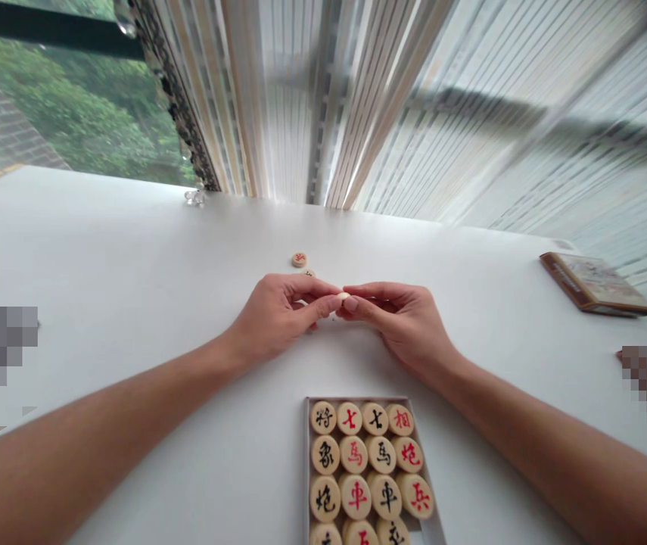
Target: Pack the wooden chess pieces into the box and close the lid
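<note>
Between the fingertips of my left hand [292, 306] and my right hand [394, 314] is a small round wooden xiangqi piece [344, 297], pinched from both sides above the white table. Its face cannot be read from here. Just beyond my left hand lies a piece with a red character [299, 260], and a second piece [309, 274] is partly hidden behind the fingers. Close to me, an open box [307, 454] holds rows of xiangqi pieces with red or black characters, and its lower end is cut off by the frame.
A brown flat box [598, 284] lies at the right of the white table [130, 250]. A clear crystal ornament [194, 197] rests at the far edge, below string curtains [300, 98] and a window [73, 98]. Blurred-out patches cover both sides.
</note>
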A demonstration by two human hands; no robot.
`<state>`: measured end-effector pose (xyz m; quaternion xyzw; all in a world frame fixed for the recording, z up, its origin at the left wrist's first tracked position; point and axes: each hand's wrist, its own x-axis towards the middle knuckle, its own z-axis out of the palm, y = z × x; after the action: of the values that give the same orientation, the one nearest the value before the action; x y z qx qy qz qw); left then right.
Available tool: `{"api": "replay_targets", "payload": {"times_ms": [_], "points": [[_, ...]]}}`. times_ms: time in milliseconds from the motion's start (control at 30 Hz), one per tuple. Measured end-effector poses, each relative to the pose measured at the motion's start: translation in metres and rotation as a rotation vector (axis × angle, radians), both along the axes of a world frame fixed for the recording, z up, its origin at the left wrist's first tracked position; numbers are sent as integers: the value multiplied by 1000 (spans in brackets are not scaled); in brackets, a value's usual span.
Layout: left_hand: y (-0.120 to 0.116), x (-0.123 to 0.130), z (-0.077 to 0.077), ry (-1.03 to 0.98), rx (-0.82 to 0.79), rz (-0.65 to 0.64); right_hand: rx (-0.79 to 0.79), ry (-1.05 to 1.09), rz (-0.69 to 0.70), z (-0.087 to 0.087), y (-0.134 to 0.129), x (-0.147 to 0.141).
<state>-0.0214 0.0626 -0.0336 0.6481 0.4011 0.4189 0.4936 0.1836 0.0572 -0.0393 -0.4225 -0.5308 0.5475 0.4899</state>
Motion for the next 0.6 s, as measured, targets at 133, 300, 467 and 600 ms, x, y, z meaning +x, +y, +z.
{"api": "replay_targets", "payload": {"times_ms": [133, 300, 467, 600], "points": [[-1, 1, -4, 15, 4, 31, -9, 32, -26, -2, 2, 1], [-1, 0, -8, 3, 59, 26, 6, 2, -41, -3, 3, 2], [-1, 0, -6, -5, 97, 12, -19, 5, -14, -2, 1, 2], [1, -1, -5, -24, 98, -8, -83, 109, 60, -2, 0, 2]]}}
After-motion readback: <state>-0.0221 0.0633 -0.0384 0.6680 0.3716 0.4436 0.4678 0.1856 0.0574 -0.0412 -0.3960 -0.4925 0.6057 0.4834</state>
